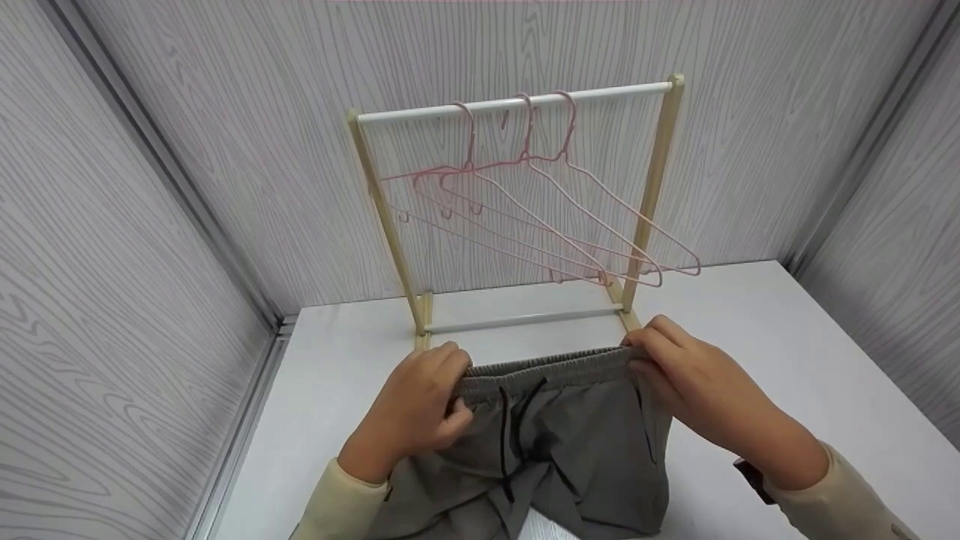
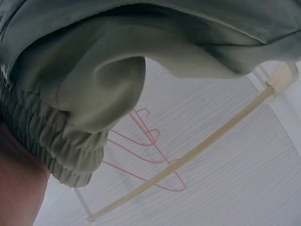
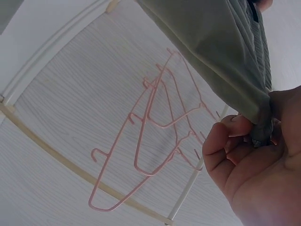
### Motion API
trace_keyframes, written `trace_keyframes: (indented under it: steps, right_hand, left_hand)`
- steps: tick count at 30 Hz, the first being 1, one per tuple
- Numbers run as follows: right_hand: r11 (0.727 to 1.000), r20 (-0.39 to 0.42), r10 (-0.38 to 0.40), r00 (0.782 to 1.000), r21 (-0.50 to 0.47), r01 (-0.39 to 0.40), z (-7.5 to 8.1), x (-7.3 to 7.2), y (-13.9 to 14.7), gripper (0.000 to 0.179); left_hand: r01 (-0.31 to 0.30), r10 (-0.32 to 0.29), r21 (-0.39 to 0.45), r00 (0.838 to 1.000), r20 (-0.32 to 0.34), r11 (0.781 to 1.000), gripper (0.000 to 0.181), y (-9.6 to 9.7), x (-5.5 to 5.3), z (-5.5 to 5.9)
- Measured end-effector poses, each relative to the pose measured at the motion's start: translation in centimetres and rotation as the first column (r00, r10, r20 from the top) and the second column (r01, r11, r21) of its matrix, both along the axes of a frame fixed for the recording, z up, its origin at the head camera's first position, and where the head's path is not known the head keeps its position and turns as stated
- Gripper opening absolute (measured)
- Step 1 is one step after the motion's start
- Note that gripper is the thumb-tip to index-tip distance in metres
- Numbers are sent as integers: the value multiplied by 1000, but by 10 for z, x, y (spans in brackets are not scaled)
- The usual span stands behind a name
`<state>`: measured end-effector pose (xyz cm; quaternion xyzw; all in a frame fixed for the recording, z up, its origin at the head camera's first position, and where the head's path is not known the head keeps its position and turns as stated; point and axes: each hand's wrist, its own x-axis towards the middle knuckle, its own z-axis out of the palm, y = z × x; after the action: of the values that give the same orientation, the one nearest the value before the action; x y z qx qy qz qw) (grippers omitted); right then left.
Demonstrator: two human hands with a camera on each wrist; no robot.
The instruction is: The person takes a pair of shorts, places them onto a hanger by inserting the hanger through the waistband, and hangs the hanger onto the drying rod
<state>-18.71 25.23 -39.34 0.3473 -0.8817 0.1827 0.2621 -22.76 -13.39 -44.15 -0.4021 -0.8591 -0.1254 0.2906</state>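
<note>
Grey-green drawstring shorts (image 1: 600,442) hang spread between both hands, with the elastic waistband on top and dark cords at its front. My left hand (image 1: 420,405) grips one end of the waistband. At the other end, my right hand (image 1: 697,379) pinches the waistband between thumb and curled fingers; the right wrist view shows the fabric (image 3: 221,56) bunched in that hand (image 3: 254,165). In the left wrist view, the gathered waistband (image 2: 61,146) covers most of the left hand (image 2: 19,183). The lower part of the shorts runs past the head view's bottom edge.
Behind the shorts stands a small rack with wooden posts (image 1: 656,172) and a white top rail (image 1: 412,114). Pink hangers (image 1: 574,202) hang from that rail. The rack stands on a white table (image 1: 750,330), enclosed by wood-grain panels (image 1: 150,225).
</note>
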Motion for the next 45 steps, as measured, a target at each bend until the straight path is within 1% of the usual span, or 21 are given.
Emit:
trace_keyframes:
  steps: [4, 8, 13, 18, 24, 29, 32, 37, 45]
  right_hand:
    - [1000, 10, 9, 1000, -1, -9, -2, -1, 2, 29]
    - [1000, -1, 7, 1000, 9, -7, -3, -1, 3, 30]
    - [1000, -11, -18, 1000, 23, 19, -4, -1, 7, 30]
    - [998, -21, -51, 998, 32, 52, -5, -1, 14, 29]
    - [994, 3, -96, 995, 51, 96, -9, -1, 24, 27]
    - [995, 4, -98, 995, 30, 98, -12, -2, 31, 27]
    - [996, 2, -92, 996, 16, 92, -14, -2, 34, 27]
    - [995, 15, -98, 995, 21, 98, -16, -2, 37, 27]
    - [993, 48, -115, 992, 29, 113, -19, 0, 41, 27]
  left_hand:
    - [6, -6, 7, 1000, -4, 1000, 23, -2, 0, 0]
    - [5, -5, 13, 1000, -8, 1000, 22, -5, -1, 0]
    - [-11, 11, -4, 1000, -29, 1000, 22, -11, -1, 0]
    - [-28, 26, -23, 998, -50, 999, 25, -21, -2, -1]
    - [-47, 47, -28, 999, -20, 998, 27, -33, -1, 0]
    - [-57, 58, -29, 998, 13, 998, 26, -39, 2, 3]
    - [-59, 59, -22, 998, 22, 998, 24, -41, 3, 3]
    - [-65, 66, -34, 997, 29, 997, 24, -43, 3, 2]
    - [-71, 72, -22, 995, 67, 997, 23, -44, 6, 0]
